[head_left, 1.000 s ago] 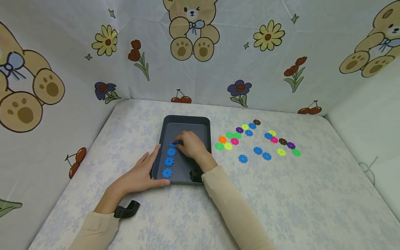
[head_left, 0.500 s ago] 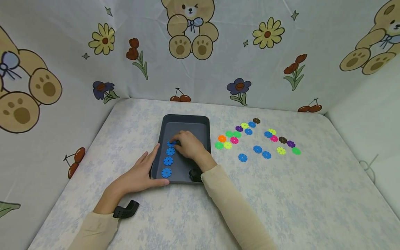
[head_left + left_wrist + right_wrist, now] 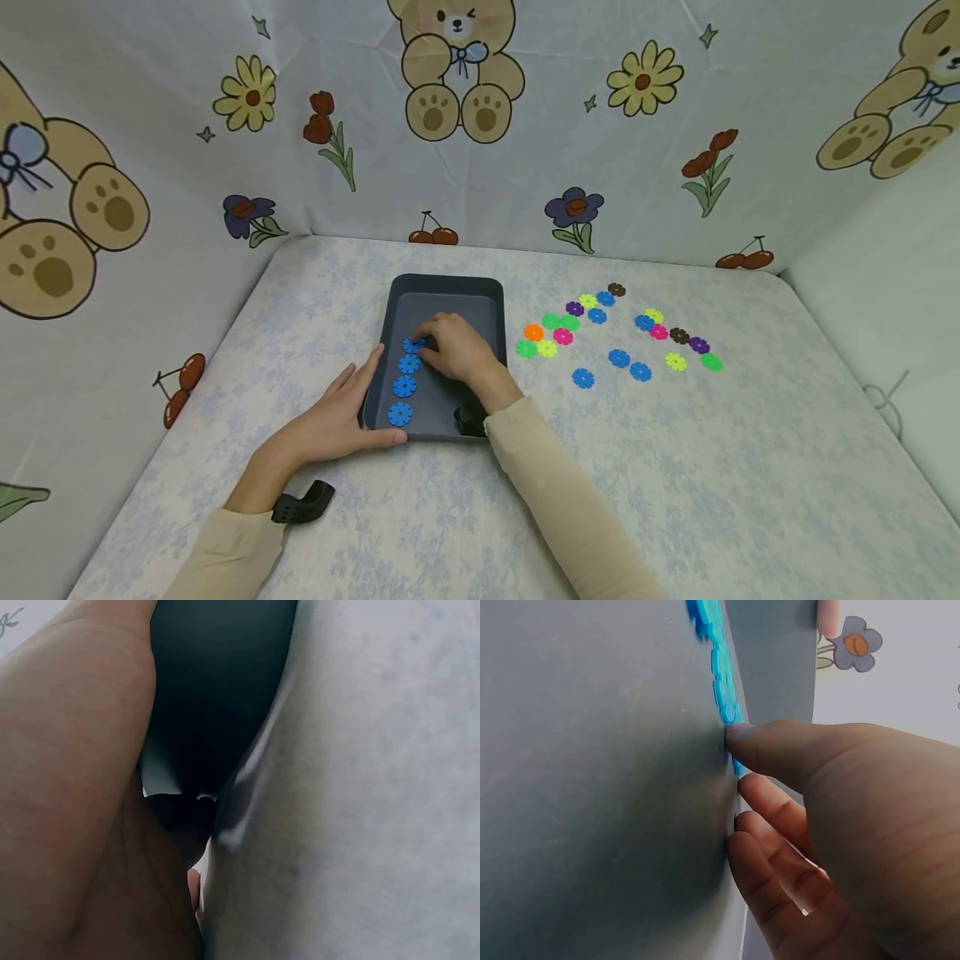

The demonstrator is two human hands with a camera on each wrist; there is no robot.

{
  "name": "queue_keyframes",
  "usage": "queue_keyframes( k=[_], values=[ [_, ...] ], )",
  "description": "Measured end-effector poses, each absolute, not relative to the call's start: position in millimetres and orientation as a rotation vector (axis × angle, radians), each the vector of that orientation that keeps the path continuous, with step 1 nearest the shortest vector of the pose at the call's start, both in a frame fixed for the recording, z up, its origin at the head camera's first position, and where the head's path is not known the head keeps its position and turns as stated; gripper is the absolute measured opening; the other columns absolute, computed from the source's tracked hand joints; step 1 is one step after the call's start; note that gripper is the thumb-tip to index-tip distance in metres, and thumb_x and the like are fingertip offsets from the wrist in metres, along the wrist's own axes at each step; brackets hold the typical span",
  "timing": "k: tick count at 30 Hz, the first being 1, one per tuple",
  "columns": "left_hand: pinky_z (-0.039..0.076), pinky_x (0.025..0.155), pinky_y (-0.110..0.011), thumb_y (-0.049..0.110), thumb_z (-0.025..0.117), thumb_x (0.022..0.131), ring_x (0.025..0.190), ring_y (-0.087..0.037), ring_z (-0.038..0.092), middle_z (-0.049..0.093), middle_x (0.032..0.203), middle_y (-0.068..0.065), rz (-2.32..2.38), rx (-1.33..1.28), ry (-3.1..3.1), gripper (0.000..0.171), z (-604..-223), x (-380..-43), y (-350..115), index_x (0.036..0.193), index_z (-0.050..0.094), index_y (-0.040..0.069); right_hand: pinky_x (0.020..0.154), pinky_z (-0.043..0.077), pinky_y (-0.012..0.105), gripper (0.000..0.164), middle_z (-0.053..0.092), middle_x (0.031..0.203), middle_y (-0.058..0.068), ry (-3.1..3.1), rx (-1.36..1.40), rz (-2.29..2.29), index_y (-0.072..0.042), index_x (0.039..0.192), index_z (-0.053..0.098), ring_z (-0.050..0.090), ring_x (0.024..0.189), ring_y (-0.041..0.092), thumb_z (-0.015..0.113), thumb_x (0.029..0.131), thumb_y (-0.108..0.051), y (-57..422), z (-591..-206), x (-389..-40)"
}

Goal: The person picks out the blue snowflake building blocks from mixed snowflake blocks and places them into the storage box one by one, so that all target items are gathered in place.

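Note:
In the head view, a dark grey tray (image 3: 450,305) lies on the table. Down its left side runs a row of blue notched discs, three of them fully visible, with the nearest disc (image 3: 400,414) by the front corner. At the row's far end my right hand (image 3: 459,350) pinches another blue notched disc (image 3: 410,344) between thumb and index finger, low against the tray floor. Part of that disc is hidden by the fingers. My left hand (image 3: 341,421) lies along the tray's left side, fingers extended, with the thumb at the front edge.
Right of the tray, loose notched discs in several colours are scattered, including a pink disc (image 3: 562,337), a blue disc (image 3: 582,378) and a purple disc (image 3: 699,345). A patterned cloth wall (image 3: 495,183) stands behind the table.
The right hand stays at the far end of the row, its fingers shifting only slightly on the blue notched disc. The left hand keeps its place on the tray.

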State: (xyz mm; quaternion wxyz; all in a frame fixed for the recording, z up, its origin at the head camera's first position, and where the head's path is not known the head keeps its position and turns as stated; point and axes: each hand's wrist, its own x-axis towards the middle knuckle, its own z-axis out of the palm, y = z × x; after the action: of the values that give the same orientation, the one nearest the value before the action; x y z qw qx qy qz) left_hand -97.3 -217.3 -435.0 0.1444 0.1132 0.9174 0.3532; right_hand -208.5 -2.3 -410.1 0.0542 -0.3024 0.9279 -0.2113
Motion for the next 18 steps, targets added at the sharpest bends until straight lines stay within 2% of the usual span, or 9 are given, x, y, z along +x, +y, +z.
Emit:
queue_keyframes(
  k=[7, 18],
  values=[
    [0.016, 0.113, -0.081, 0.067, 0.078, 0.081, 0.156, -0.051, -0.005, 0.003, 0.174, -0.013, 1.017, 0.331, 2.648, 0.129, -436.4, -97.3, -216.3, 0.166, -0.012, 0.032, 0.114, 0.045, 0.042, 0.026, 0.065, 0.137, 0.009, 2.826, -0.894, -0.671, -0.017, 0.125, 0.076, 0.057, 0.131, 0.029, 0.072, 0.099, -0.02, 1.1, -410.3, -206.3],
    [0.016, 0.113, -0.081, 0.067, 0.078, 0.081, 0.156, -0.051, -0.006, 0.003, 0.174, -0.012, 1.014, 0.328, 2.647, 0.129, -438.4, -99.1, -217.7, 0.164, -0.015, 0.035, 0.104, 0.052, 0.039, 0.026, 0.072, 0.123, 0.005, 2.854, -0.925, -0.753, -0.013, 0.124, 0.075, 0.064, 0.117, 0.023, 0.072, 0.1, -0.021, 2.6, -406.3, -207.8]
  ],
)
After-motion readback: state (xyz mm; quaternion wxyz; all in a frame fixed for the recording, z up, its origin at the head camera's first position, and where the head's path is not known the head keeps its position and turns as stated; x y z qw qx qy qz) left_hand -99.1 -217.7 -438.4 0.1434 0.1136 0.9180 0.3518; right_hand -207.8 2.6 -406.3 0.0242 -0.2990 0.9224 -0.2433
